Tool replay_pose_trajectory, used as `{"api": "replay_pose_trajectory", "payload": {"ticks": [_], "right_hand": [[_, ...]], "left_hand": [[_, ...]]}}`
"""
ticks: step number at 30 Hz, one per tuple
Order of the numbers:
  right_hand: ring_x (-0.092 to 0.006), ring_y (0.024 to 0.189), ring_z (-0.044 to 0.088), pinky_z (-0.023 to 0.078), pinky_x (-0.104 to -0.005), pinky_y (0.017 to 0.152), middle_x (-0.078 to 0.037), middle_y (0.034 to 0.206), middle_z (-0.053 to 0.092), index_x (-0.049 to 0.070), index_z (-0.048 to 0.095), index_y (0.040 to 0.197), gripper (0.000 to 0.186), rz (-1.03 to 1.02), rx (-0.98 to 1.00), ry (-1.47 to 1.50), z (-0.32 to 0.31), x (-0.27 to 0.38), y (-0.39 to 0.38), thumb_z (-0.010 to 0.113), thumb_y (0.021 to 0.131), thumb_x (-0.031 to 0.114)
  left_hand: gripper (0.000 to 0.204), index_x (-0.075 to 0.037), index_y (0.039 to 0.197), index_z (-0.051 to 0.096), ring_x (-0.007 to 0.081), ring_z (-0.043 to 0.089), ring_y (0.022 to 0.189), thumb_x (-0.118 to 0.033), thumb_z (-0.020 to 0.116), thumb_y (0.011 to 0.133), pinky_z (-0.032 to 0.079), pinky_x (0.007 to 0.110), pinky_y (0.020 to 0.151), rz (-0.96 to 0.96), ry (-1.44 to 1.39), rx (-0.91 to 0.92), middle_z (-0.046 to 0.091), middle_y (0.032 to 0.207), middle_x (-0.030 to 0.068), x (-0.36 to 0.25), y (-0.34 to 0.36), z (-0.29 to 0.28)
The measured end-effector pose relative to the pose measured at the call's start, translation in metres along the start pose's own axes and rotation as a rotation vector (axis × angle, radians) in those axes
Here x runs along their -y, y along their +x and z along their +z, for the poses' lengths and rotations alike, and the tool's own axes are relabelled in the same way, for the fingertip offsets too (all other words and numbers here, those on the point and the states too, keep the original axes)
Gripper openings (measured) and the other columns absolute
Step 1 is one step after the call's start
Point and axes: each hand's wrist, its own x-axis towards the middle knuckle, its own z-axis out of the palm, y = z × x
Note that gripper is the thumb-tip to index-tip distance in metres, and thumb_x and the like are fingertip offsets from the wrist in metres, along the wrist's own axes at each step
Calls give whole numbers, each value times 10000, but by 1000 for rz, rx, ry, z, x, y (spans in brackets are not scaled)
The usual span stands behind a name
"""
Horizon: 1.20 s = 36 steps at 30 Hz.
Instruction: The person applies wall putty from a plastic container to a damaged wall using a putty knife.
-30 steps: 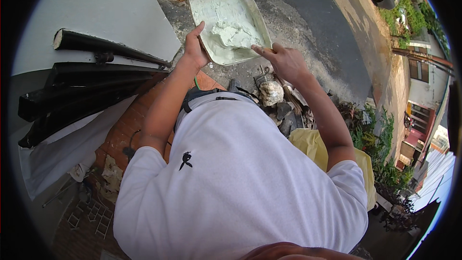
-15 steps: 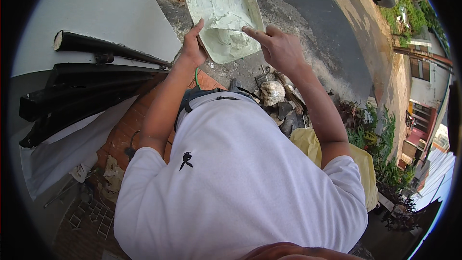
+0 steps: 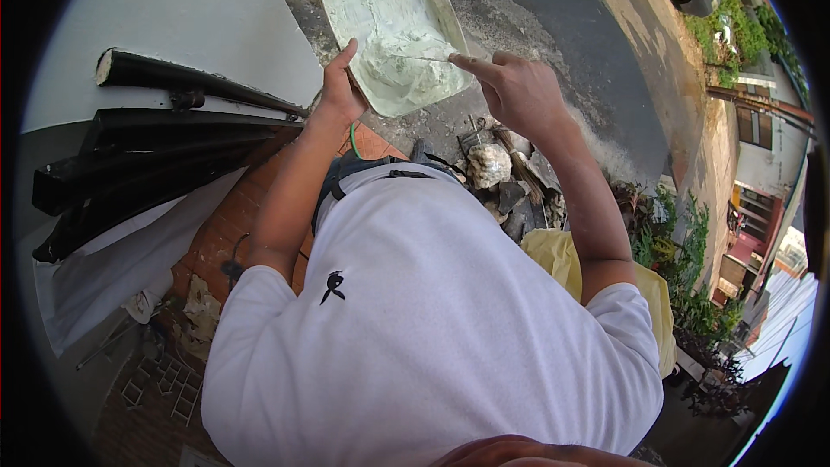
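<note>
A: Where is the tray (image 3: 444,13), and what has hold of it?

B: It's out in front of the waist, above the gritty pavement (image 3: 510,30). The left hand (image 3: 344,91) is clamped on its near left side, thumb laid up along the rim; the other fingers are hidden, probably spread underneath.

A: Is that a good place to grip?

B: I'd say so. The walls are shallow and look fairly rigid, but the pale green paste (image 3: 415,78) is heaped at the near end, so that end likely weighs most. Holding close to the heap should limit tipping. A smeared rim could turn slippery.

A: And the paste itself?

B: Soft but thick, I'd judge: it stands in ridges rather than running level.

A: What about the right hand (image 3: 527,91)?

B: It's closed round the handle end of what looks like a putty knife (image 3: 424,58), index finger stretched toward the blade. The hand comes over the tray's right side, knuckles up, with the blade pointing left across the paste. The handle is mostly covered.

A: The arms?

B: Both reach forward, elbows wide, forearms angling inward to the tray.
</note>
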Motion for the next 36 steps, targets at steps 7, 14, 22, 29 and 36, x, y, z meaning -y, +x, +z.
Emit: {"api": "replay_pose_trajectory", "payload": {"ticks": [7,14,22,29,36], "right_hand": [[-246,683,671,521,-381,572,-91,782,648,260,634,1205,452,-54,241,-44,6,19,10,600,792,80],[-254,683,672,524,-380,567,-89,811,647,259,619,1219,459,-60,162,-66,23,30,10,578,804,69],[-248,657,646,515,-360,552,-94,833,628,274,598,1252,476,19,89,-67,46,33,11,559,825,68],[-213,597,613,490,-374,547,-77,726,628,231,642,1216,408,20,166,42,20,13,1,590,834,96],[-140,568,550,449,-294,572,-69,679,619,36,634,1148,304,126,40,682,10,-26,-2,597,847,52]], "left_hand": [[597,-15,1406,366,325,452,1282,-396,455,954,338,479,1081,88,2,-69,466,1390,170,-1,1,-3],[595,-16,1399,377,322,463,1271,-401,456,953,344,468,1080,77,1,-64,477,1379,166,-2,1,4],[586,-20,1388,395,323,470,1261,-399,471,947,351,467,1076,34,-25,-58,487,1371,154,3,1,5],[600,-16,1392,388,332,456,1275,-409,464,946,334,488,1084,33,-37,-68,468,1391,160,7,3,-3],[654,-20,1410,359,339,483,1253,-432,495,920,372,498,1064,13,-81,20,473,1378,189,16,-8,-6]]}}
